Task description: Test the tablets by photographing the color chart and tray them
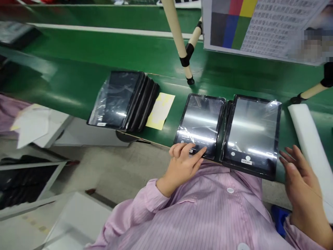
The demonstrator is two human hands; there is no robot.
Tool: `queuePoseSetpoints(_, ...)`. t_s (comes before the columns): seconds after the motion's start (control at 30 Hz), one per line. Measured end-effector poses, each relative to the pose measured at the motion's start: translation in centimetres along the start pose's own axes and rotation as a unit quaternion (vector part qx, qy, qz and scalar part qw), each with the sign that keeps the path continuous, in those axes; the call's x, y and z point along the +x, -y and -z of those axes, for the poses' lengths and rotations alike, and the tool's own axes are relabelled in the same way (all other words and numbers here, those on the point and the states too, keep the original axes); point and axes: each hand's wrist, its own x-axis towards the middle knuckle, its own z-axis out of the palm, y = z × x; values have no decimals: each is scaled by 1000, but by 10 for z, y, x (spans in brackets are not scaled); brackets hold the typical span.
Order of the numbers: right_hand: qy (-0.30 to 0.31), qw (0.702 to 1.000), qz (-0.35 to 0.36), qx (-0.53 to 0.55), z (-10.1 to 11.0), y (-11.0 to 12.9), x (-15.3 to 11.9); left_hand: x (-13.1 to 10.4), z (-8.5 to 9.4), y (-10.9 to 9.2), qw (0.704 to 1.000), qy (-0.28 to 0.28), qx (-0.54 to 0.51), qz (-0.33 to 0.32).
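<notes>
My left hand (182, 166) lies at the lower edge of a tablet (200, 121) with a lit, reflective screen. Its index finger is stretched onto the lower right of that screen, the other fingers loosely bent, and nothing is held. To the right, a larger-looking tablet (253, 128) rests on top of another dark device, showing round white icons and a small white label near its bottom. My right hand (303, 184) hovers just off this tablet's right edge, fingers apart and holding nothing. A stack of several film-covered tablets (118, 100) stands farther left.
A yellow-and-white paper (161, 111) lies beside the stack on the green bench (75, 83). A white foam strip (310, 135) lies at the right. Behind the tablets, a cream pipe stand (179, 38) holds a colour chart board (260, 31). Boxes and papers (33, 125) are at lower left.
</notes>
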Motion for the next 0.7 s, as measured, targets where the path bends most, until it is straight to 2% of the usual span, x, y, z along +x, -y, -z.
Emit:
queuePoseSetpoints(0.1, 23, 993, -75, 84, -21, 16, -3, -1, 5, 14, 999, 17, -22, 23)
queuePoseSetpoints(0.2, 28, 990, -97, 95, -28, 20, -1, 0, 10, 48, 988, 79, -67, 111)
queuePoseSetpoints(0.33, 24, 996, -67, 57, -34, 18, -1, 4, 7, 92, 939, 192, -174, 229)
queuePoseSetpoints(0.43, 19, 995, -68, 68, -33, 20, -1, 9, 8, 109, 902, 222, -223, 296)
queuePoseSetpoints(0.5, 4, 993, -75, 88, -29, 25, 0, 14, 12, 114, 875, 211, -267, 344)
queuePoseSetpoints(0.57, -34, 995, -59, 74, -23, 33, 0, 24, 16, 113, 835, 167, -352, 388)
queuePoseSetpoints(0.63, -70, 996, -23, 42, -21, 44, 1, 38, 19, 109, 772, 95, -453, 435)
queuePoseSetpoints(0.7, -64, 998, 25, 16, -26, 58, 3, 53, 18, 101, 691, 38, -537, 482)
